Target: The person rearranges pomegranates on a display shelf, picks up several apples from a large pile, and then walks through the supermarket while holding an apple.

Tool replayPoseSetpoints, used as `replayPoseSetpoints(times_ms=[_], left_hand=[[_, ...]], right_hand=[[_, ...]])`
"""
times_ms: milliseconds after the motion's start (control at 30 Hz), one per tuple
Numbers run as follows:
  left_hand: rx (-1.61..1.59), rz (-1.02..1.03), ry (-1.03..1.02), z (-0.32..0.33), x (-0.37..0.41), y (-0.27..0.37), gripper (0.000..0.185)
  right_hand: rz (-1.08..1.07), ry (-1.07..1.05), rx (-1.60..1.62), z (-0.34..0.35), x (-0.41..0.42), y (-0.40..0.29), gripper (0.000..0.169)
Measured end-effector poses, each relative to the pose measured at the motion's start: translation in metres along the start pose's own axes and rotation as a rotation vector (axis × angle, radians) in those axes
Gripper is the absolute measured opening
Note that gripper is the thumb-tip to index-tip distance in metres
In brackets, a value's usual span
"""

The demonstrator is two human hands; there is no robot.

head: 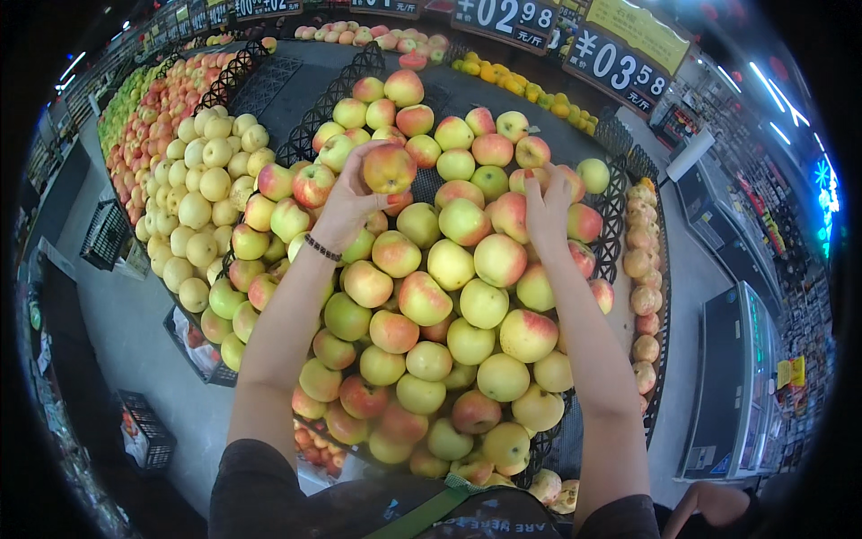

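My left hand (350,195), with a dark beaded bracelet at its wrist, holds a red and yellow apple (389,168) above the heap. Over on the right side of the pile, my right hand (549,205) rests its fingers on an apple (522,180); whether it grips the fruit is partly hidden by the hand itself. Yellow-green apples with red blush (465,221) are heaped between and below both arms. Behind my left hand, more apples (404,87) lie along a black lattice divider (330,101).
Pale yellow round fruit (195,210) is piled to the left, beyond a divider. Pomegranates (643,269) line the right edge. Price signs (623,57) hang at the back. Black crates (145,431) stand on the floor at left. Another person's arm (710,502) shows at lower right.
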State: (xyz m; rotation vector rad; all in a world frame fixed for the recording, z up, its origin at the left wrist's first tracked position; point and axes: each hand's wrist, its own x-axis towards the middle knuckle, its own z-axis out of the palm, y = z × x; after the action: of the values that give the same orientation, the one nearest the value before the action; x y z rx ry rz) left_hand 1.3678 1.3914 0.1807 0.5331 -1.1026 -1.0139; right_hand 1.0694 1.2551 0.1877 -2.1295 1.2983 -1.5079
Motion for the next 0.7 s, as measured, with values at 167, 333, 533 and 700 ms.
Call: replayPoseSetpoints(times_ms=[167, 333, 533, 700], left_hand=[[-0.53, -0.147, -0.003, 0.005, -0.011, -0.018, 0.062], [-0.797, -0.216, -0.008, 0.005, -0.013, -0.023, 0.06], [-0.571, -0.325, 0.091, 0.001, -0.012, -0.035, 0.058], [-0.482, -0.295, 0.104, 0.011, -0.014, -0.034, 0.048]], right_hand=[[-0.167, -0.087, 0.086, 0.001, 0.008, -0.024, 0.049], [-0.292, -0.117, 0.2, 0.008, 0.024, -0.038, 0.036], [-0.151, 0.083, 0.307, 0.05, 0.07, -0.041, 0.027], [0.166, 0.159, 0.51, 0.1, 0.087, -0.015, 0.027]])
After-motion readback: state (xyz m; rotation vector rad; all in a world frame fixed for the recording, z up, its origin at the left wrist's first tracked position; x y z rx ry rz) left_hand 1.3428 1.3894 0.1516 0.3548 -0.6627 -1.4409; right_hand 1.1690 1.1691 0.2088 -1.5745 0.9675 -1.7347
